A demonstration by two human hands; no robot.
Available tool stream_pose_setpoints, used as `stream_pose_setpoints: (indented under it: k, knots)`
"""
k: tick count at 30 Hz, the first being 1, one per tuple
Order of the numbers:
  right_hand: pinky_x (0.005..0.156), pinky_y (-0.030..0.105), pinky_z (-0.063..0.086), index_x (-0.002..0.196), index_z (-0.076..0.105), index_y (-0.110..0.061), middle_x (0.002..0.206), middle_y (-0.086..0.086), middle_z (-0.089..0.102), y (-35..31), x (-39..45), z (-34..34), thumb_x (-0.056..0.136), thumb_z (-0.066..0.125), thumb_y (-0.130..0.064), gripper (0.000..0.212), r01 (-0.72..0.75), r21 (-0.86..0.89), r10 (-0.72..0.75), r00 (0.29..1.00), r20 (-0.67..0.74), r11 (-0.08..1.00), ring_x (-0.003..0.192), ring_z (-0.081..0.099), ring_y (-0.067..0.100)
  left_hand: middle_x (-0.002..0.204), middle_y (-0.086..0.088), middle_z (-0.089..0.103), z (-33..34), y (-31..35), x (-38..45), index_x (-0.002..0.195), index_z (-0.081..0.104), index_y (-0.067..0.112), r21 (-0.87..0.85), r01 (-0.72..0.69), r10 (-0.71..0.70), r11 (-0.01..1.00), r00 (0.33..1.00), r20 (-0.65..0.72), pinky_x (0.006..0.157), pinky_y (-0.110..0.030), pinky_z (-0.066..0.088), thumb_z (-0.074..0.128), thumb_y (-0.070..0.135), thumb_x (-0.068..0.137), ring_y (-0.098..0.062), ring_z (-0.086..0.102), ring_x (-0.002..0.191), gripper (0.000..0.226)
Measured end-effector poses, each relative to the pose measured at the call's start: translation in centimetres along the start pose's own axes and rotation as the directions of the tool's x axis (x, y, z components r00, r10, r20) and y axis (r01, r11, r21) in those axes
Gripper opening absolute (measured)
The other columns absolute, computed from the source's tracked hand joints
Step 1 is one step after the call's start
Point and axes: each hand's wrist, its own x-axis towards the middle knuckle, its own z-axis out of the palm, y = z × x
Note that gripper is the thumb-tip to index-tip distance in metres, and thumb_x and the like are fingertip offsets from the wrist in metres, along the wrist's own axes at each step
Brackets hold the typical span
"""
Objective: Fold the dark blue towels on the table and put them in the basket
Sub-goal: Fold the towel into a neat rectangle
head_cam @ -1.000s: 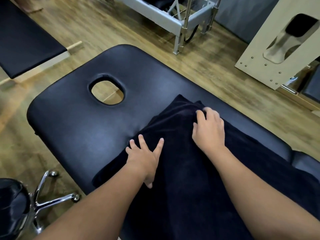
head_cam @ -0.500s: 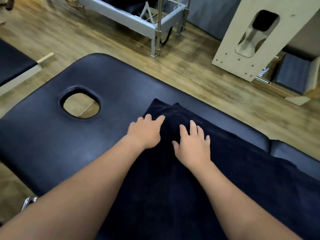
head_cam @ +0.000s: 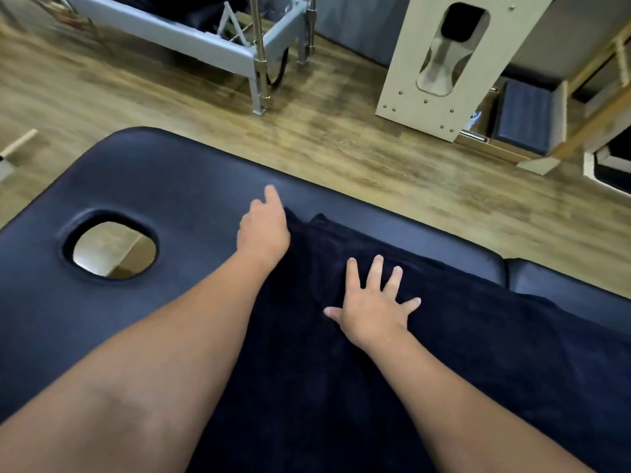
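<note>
Lying spread across the near and right part of a padded black vinyl massage table [head_cam: 143, 186], the dark blue terry towel [head_cam: 341, 387] is shown with its far corner reaching close to the table's far edge. The right hand [head_cam: 374, 302] rests palm-down on the towel, its fingers [head_cam: 375, 271] straight and splayed apart, the thumb out to the side. The left hand [head_cam: 264, 230] sits at the towel's far left corner, at the boundary between cloth and bare vinyl; its index finger points forward over the table surface, while the remaining fingers are turned under the hand, and whether they pinch the towel's edge cannot be told. Both bare forearms enter from the near edge of the view. An oval face opening [head_cam: 114, 249] pierces the table to the left of the hands, well apart from the towel, with wood-plank flooring [head_cam: 341, 148] visible through it. Beyond the table stand a grey metal frame [head_cam: 191, 39] and a cream perforated wooden panel [head_cam: 454, 63].
</note>
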Motion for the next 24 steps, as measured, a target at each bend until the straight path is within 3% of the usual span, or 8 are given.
stream_pose_setpoints:
  k: [2, 4, 6, 9, 12, 16, 21, 24]
  knots:
    - [0.107, 0.081, 0.009, 0.155, -0.02, -0.038, 0.162, 0.007, -0.033, -0.2, 0.2, -0.4, 0.091, 0.054, -0.068, 0.103, -0.014, 0.03, 0.014, 1.0, 0.022, 0.999, 0.147, -0.028, 0.045, 0.138, -0.023, 0.042, 0.4, 0.7, -2.5, 0.144, 0.031, 0.007, 0.126, -0.151, 0.149, 0.981, 0.989, 0.019, 0.075, -0.038, 0.041, 0.054, 0.003, 0.085, -0.039, 0.054, 0.107, 0.064]
    - [0.107, 0.082, 0.007, 0.155, -0.02, -0.039, 0.162, 0.006, -0.034, -0.2, 0.3, -0.5, 0.09, 0.056, -0.067, 0.104, -0.014, 0.05, 0.012, 0.999, 0.036, 0.999, 0.147, -0.029, 0.044, 0.128, -0.015, 0.053, 1.4, 1.5, -6.0, 0.125, 0.051, 0.009, 0.296, -0.341, 0.337, 0.892, 0.939, 0.066, 0.08, -0.04, 0.046, 0.055, 0.014, 0.085, -0.034, 0.055, 0.106, 0.04]
    - [0.107, 0.081, 0.004, 0.155, -0.02, -0.041, 0.162, 0.005, -0.034, 0.0, 0.2, -0.3, 0.09, 0.056, -0.067, 0.103, -0.003, 0.069, 0.001, 1.0, 0.03, 0.998, 0.147, -0.03, 0.043, 0.133, -0.016, 0.051, 2.9, 1.7, -9.3, 0.129, 0.053, 0.009, 0.35, -0.391, 0.326, 0.851, 0.916, 0.232, 0.091, -0.046, 0.048, 0.059, 0.036, 0.088, -0.034, 0.051, 0.119, 0.049]
    - [0.11, 0.079, 0.0, 0.155, -0.019, -0.043, 0.162, 0.003, -0.034, 0.7, 0.0, 0.0, 0.089, 0.053, -0.071, 0.101, 0.037, 0.087, -0.038, 0.999, 0.013, 0.995, 0.147, -0.031, 0.04, 0.167, -0.019, -0.001, 5.2, 0.8, -11.2, 0.16, 0.007, 0.008, 0.277, -0.322, 0.171, 0.905, 0.873, 0.457, 0.108, -0.071, 0.029, 0.052, 0.042, 0.088, -0.042, 0.002, 0.153, 0.091]
    - [0.114, 0.073, -0.004, 0.156, -0.014, -0.044, 0.164, -0.002, -0.03, 2.4, -1.2, 0.2, 0.085, 0.057, -0.072, 0.103, 0.136, 0.094, -0.135, 0.991, -0.012, 0.986, 0.148, -0.03, 0.034, 0.164, -0.015, -0.027, 5.7, 0.5, -11.5, 0.159, -0.014, 0.011, 0.264, -0.32, 0.158, 0.91, 0.855, 0.494, 0.111, -0.077, 0.016, 0.052, 0.042, 0.086, -0.039, -0.021, 0.152, 0.103]
    - [0.116, 0.068, -0.01, 0.156, -0.008, -0.048, 0.164, -0.014, -0.025, 6.6, -5.3, 1.7, 0.085, 0.058, -0.07, 0.099, 0.24, 0.076, -0.237, 0.971, -0.042, 0.968, 0.15, -0.029, 0.023, 0.163, -0.011, -0.031, 5.4, 1.0, -11.2, 0.158, -0.018, 0.015, 0.285, -0.289, 0.11, 0.914, 0.852, 0.511, 0.113, -0.075, 0.015, 0.057, 0.051, 0.084, -0.036, -0.023, 0.152, 0.112]
    - [0.114, 0.07, -0.013, 0.153, -0.01, -0.053, 0.162, -0.018, -0.028, 15.1, -12.7, 5.7, 0.089, 0.05, -0.07, 0.09, 0.078, 0.166, -0.061, 0.993, -0.106, 0.983, 0.148, -0.034, 0.023, 0.164, -0.028, -0.016, 5.9, 4.4, -13.2, 0.158, -0.009, 0.002, 0.471, -0.234, -0.002, 0.851, 0.894, 0.448, 0.115, -0.072, 0.015, 0.05, 0.037, 0.092, -0.053, -0.006, 0.149, 0.096]
    - [0.113, 0.074, -0.009, 0.152, -0.013, -0.054, 0.162, -0.017, -0.03, 21.1, -16.3, 7.2, 0.09, 0.047, -0.073, 0.088, -0.056, 0.23, 0.079, 0.992, -0.094, 0.972, 0.147, -0.035, 0.026, 0.165, -0.027, -0.003, 8.2, 9.4, -17.0, 0.159, 0.005, 0.003, 0.467, -0.426, 0.227, 0.775, 0.877, 0.422, 0.116, -0.067, 0.019, 0.048, 0.031, 0.095, -0.048, 0.0, 0.151, 0.082]
